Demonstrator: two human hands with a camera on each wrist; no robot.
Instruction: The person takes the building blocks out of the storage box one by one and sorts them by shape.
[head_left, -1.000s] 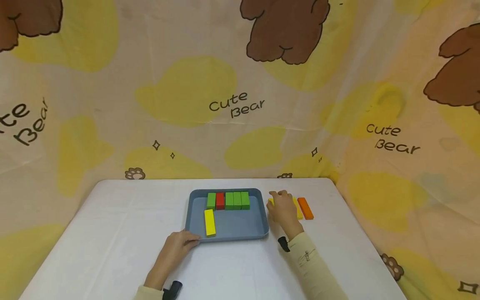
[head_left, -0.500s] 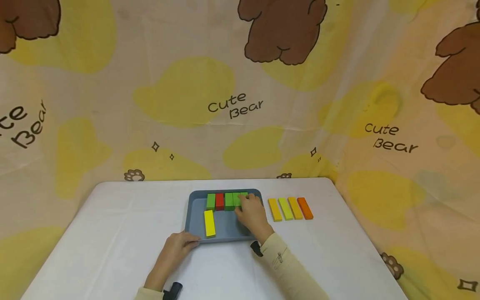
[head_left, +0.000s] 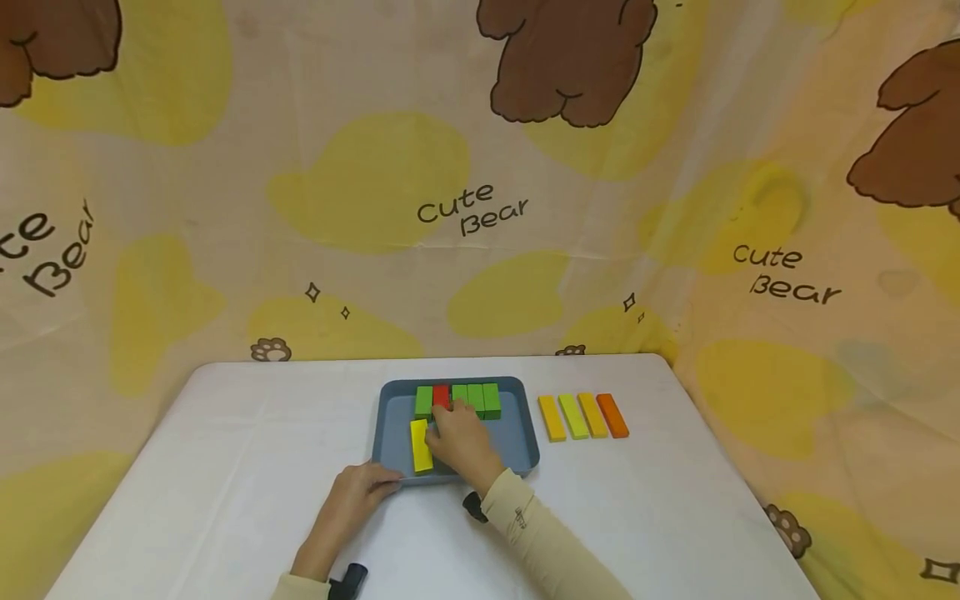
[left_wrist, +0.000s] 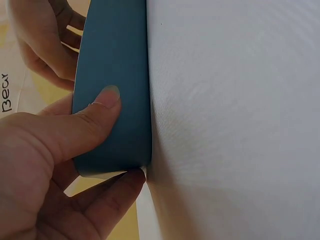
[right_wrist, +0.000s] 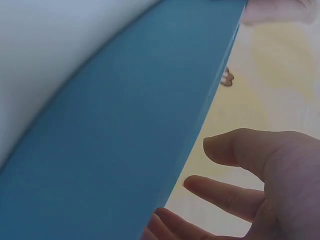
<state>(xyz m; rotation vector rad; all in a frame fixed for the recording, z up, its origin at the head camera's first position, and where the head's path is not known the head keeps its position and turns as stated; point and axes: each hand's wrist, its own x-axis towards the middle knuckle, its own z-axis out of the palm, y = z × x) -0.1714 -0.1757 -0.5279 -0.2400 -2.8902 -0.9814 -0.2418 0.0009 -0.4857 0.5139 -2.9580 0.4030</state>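
A blue-grey tray (head_left: 519, 446) lies on the white table. My left hand (head_left: 362, 487) grips its near left corner; in the left wrist view the thumb (left_wrist: 95, 122) presses the tray's outer wall and other fingers curl around the corner. My right hand (head_left: 463, 442) is over the tray, fingertips right beside a yellow block (head_left: 421, 446). Thumb and fingers stand apart in the right wrist view, with nothing seen between them. Behind it, along the tray's far side, are a green block (head_left: 423, 402), a red block (head_left: 441, 395) partly covered by the hand, and three green blocks (head_left: 491, 400).
To the right of the tray, a row on the table holds an amber-yellow block (head_left: 552, 418), a lime block (head_left: 573, 417), another amber-yellow block (head_left: 592, 415) and an orange block (head_left: 613, 416). A bear-print cloth (head_left: 360, 183) hangs behind and beside the table (head_left: 247, 467).
My right hand has moved left from the row of blocks outside the tray, across the green blocks, to beside the yellow block. My left hand has stayed at the tray's corner.
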